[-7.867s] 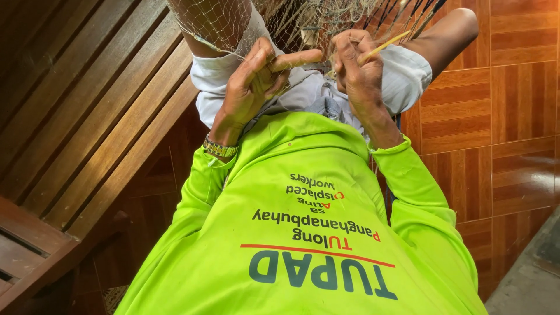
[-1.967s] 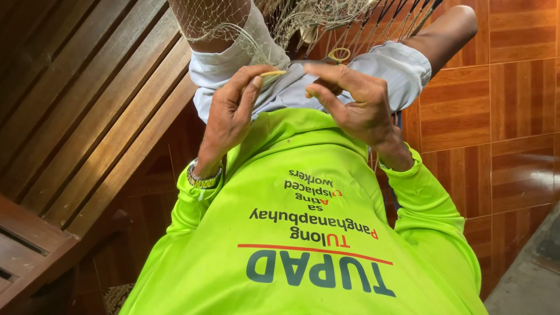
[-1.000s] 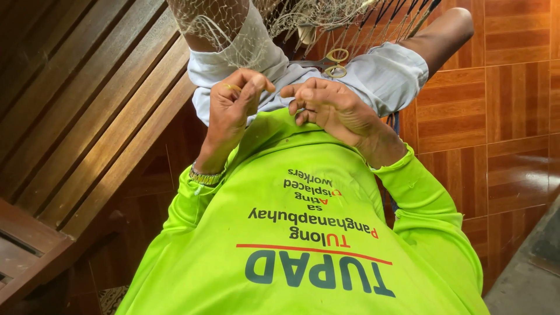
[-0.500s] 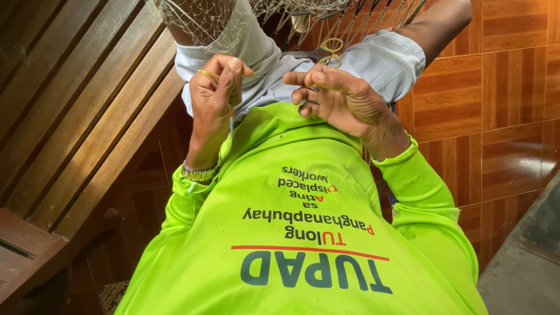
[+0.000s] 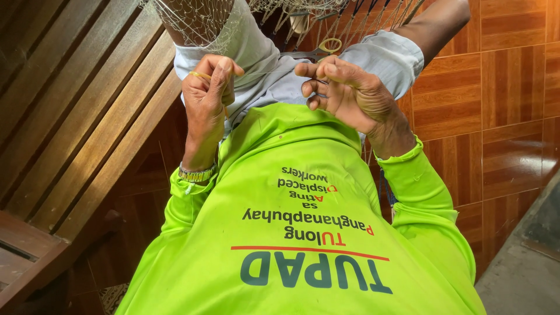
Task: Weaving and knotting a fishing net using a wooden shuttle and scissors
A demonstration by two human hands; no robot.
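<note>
Left hand (image 5: 205,96): fingers curled shut on a thin yellow needle (image 5: 201,75), raised above the lap.
Right hand (image 5: 350,93): fingers bent, pinching fine thread; thread too thin to trace.
Net (image 5: 195,23): draped over the knee, just beyond the left hand.
Scissors (image 5: 326,46): on the lap, beside the right hand.

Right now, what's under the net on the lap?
Under the net you can see a bare knee and pale shorts. Whatever lies beneath its bunched top part is hidden.

Netting (image 5: 198,23) drapes over the knees ahead; wooden bench (image 5: 70,116) lies left, tiled floor (image 5: 501,105) right, both hands between.
</note>
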